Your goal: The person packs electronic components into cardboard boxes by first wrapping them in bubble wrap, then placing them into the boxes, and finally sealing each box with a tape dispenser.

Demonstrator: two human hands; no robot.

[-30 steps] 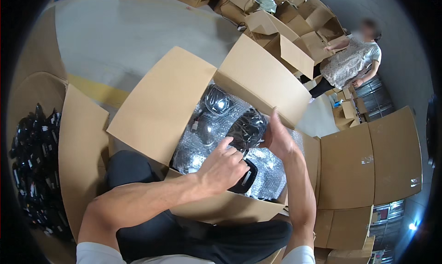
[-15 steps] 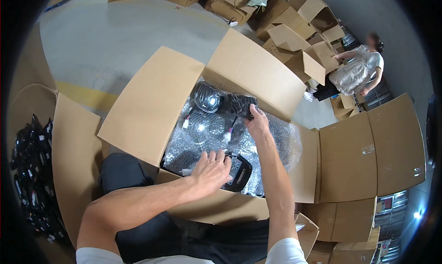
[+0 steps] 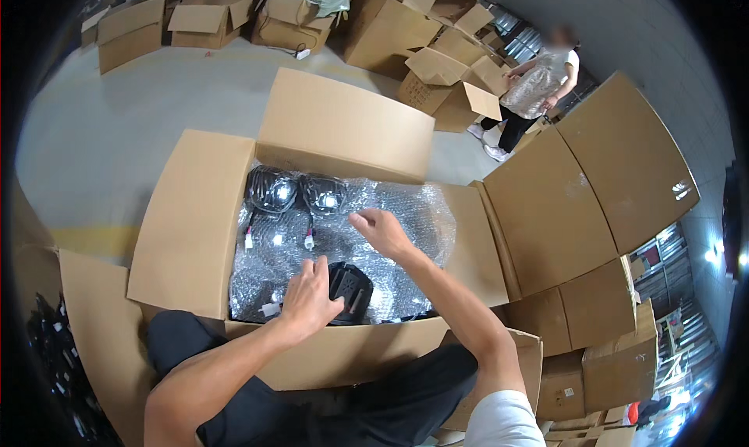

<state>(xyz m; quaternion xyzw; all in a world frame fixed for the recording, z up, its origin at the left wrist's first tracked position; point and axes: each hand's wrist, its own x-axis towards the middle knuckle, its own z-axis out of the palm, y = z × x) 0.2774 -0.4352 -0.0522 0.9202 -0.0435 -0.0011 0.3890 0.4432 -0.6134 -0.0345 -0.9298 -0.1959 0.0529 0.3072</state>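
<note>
Fingers half-open, the right hand (image 3: 380,232) has released a black, rounded, film-wrapped part (image 3: 324,195), now set down (left hand (image 3: 309,299), fingers parted, beside a black plastic housing (image 3: 355,289)).

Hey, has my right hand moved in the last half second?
Yes, toward you: judged against the far cardboard flap, your right hand has drawn back and is now off the black bundle it was touching.
</note>
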